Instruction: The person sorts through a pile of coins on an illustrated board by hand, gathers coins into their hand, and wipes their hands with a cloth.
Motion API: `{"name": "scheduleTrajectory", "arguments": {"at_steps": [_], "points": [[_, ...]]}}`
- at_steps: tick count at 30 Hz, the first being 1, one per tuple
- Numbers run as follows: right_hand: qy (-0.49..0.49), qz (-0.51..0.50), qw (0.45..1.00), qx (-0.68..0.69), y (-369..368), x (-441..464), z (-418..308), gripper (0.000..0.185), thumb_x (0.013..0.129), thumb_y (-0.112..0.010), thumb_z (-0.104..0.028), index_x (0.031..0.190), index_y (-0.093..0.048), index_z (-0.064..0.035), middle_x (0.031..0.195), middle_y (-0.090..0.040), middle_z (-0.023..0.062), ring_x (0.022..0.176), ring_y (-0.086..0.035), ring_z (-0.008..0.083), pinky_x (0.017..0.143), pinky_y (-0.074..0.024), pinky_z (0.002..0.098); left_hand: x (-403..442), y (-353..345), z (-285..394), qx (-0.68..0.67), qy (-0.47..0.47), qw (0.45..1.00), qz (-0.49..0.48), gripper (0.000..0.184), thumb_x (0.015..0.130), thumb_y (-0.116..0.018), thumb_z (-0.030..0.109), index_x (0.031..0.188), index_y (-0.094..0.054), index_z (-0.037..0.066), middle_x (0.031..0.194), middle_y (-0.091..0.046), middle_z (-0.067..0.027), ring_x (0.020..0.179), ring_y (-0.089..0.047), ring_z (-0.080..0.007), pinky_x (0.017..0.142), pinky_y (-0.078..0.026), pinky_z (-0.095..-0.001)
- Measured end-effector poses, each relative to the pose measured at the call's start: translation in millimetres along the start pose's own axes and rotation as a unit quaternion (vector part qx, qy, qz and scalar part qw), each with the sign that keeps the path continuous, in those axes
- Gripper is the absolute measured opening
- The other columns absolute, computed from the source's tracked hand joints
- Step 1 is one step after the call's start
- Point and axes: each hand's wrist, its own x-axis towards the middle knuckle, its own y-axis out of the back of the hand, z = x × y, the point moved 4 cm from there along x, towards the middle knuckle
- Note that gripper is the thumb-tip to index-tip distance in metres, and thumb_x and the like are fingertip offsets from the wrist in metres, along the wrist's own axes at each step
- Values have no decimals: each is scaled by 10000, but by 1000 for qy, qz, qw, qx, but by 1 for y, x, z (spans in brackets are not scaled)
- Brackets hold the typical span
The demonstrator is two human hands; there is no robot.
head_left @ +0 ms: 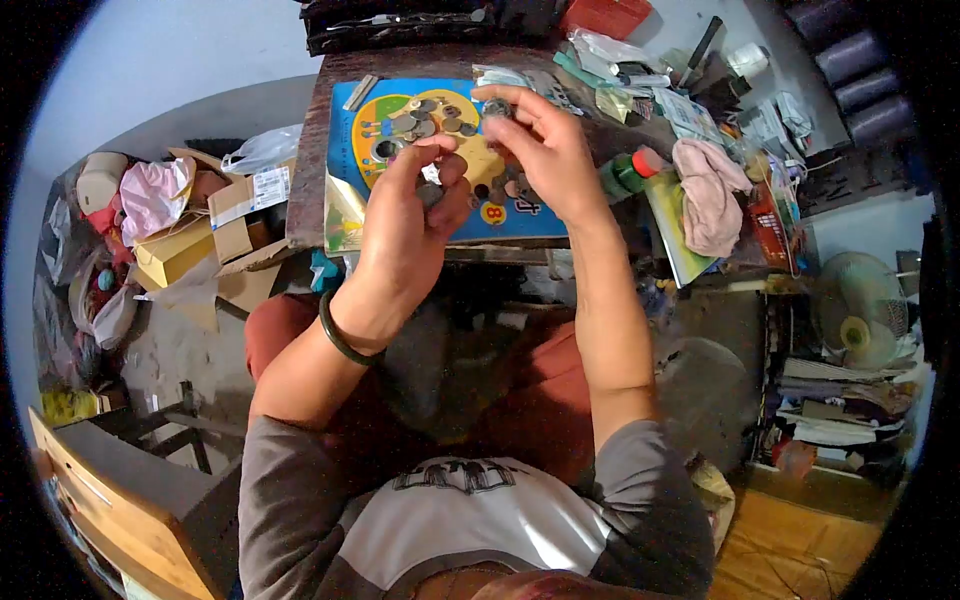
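Observation:
A blue picture book with a yellow cartoon patch lies on the desk, and several round coins are scattered over it. My left hand, with a dark bangle at the wrist, is raised above the book's near left part. Its fingers curl around a grey coin; whether more coins are under it is hidden. To the right, my right hand pinches another coin between thumb and fingertips, above the book's right side. Darker coins rest on the book between the two hands.
A green bottle with a red cap and a pink cloth stand right of my right forearm. Papers and plastic clutter the desk's far right. Cardboard boxes are piled left of the desk; a fan is at right.

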Motion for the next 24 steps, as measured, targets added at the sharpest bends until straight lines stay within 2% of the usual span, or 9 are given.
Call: {"name": "scheduleTrajectory", "arguments": {"at_steps": [1,7,9,12,16,17,20,23,24], "points": [[22,-3,999,-24,0,2,4,283,878,-627,-125,1142,-603,-25,808,-665,41,711,-588,63,635,-483,232,0,-1,0,1,-1,1000,-1,222,963,-440,246,1066,-523,68,784,-440,17,556,-314,-69,488,-263,-203],[96,86,984,-126,0,-1,4,197,835,-658,-65,1008,-578,-16,813,-676,100,761,-660,164,661,-499,283,2,-2,-1,-6,-1,1000,-5,199,964,-444,230,1052,-524,71,781,-436,15,551,-320,-70,486,-264,-209],[115,87,977,-157,-1,-3,-1,175,828,-661,-58,966,-559,-26,813,-669,104,764,-666,195,676,-503,301,3,-1,-1,-3,-3,1000,-11,185,963,-453,228,1042,-527,78,782,-446,15,547,-330,-66,485,-265,-210],[146,81,969,-182,-4,-8,-14,172,810,-655,-31,948,-553,-45,841,-659,99,788,-665,224,701,-506,322,2,-5,0,55,-1,997,54,168,952,-494,231,1035,-531,90,791,-472,16,539,-353,-57,483,-280,-209],[224,76,943,-232,-8,-10,-17,203,777,-628,25,948,-560,-59,897,-641,97,839,-651,261,725,-506,333,1,-8,-2,89,37,995,33,178,922,-571,232,1041,-539,102,774,-487,33,528,-364,-37,457,-275,-187],[199,66,954,-214,-9,-11,-15,225,765,-602,51,956,-564,-63,912,-631,101,875,-638,290,741,-506,347,3,-7,-3,83,32,995,34,168,914,-588,224,1026,-550,105,751,-472,44,526,-360,-32,441,-254,-185],[226,50,948,-218,-12,-13,-19,221,774,-589,53,960,-564,-62,906,-630,105,874,-637,294,759,-504,357,5,-5,-3,71,17,997,26,136,902,-621,218,935,-590,90,707,-482,57,501,-364,-39,448,-246,-209],[222,26,948,-228,-14,-16,-23,269,785,-537,128,1014,-556,-11,982,-654,95,906,-625,166,817,-486,286,6,-3,-2,67,8,997,25,106,911,-602,180,956,-594,84,700,-475,62,503,-364,-35,445,-243,-207],[217,26,953,-210,-16,-17,-24,282,787,-533,126,1032,-560,-9,985,-654,96,915,-625,168,825,-485,286,7,-3,-2,62,4,998,28,103,912,-600,172,963,-595,83,699,-474,64,504,-363,-33,445,-245,-206]]}}
